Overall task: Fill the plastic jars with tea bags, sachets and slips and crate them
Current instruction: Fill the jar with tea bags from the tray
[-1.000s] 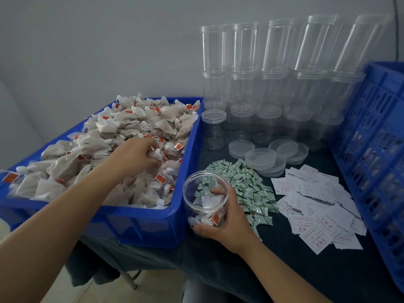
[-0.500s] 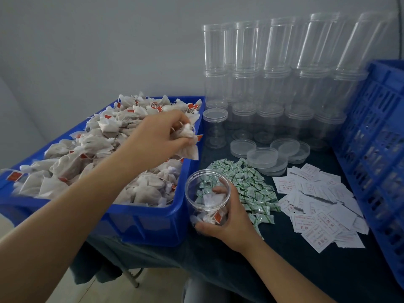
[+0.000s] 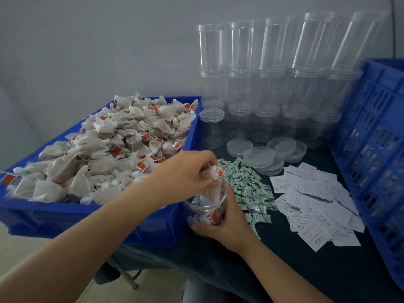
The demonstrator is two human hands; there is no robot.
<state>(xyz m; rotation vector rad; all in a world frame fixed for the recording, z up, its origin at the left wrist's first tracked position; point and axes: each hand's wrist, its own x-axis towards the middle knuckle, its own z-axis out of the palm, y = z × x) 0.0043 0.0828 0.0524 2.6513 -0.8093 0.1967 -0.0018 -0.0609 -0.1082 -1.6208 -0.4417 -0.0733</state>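
Note:
My right hand (image 3: 225, 226) grips a clear plastic jar (image 3: 200, 209) near the table's front edge, tilted toward me, with a few tea bags and a sachet inside. My left hand (image 3: 185, 173) hovers over the jar's mouth and pinches a bunch of tea bags (image 3: 213, 189) that hang down into the opening. A blue tray (image 3: 65, 217) heaped with tea bags (image 3: 113, 149) stands to the left. Green-and-white sachets (image 3: 249, 189) lie in a pile right of the jar. White printed slips (image 3: 314, 204) are spread further right.
Stacked empty clear jars (image 3: 273, 84) line the wall at the back, one lidded jar (image 3: 211, 130) in front of them. Loose clear lids (image 3: 264, 154) lie behind the sachets. A blue slatted crate (image 3: 371, 136) stands along the right edge on the dark tablecloth (image 3: 295, 265).
My left hand lifted tea bags out of the blue tray and carried them right and down to the jar's mouth. The right hand kept hold of the jar.

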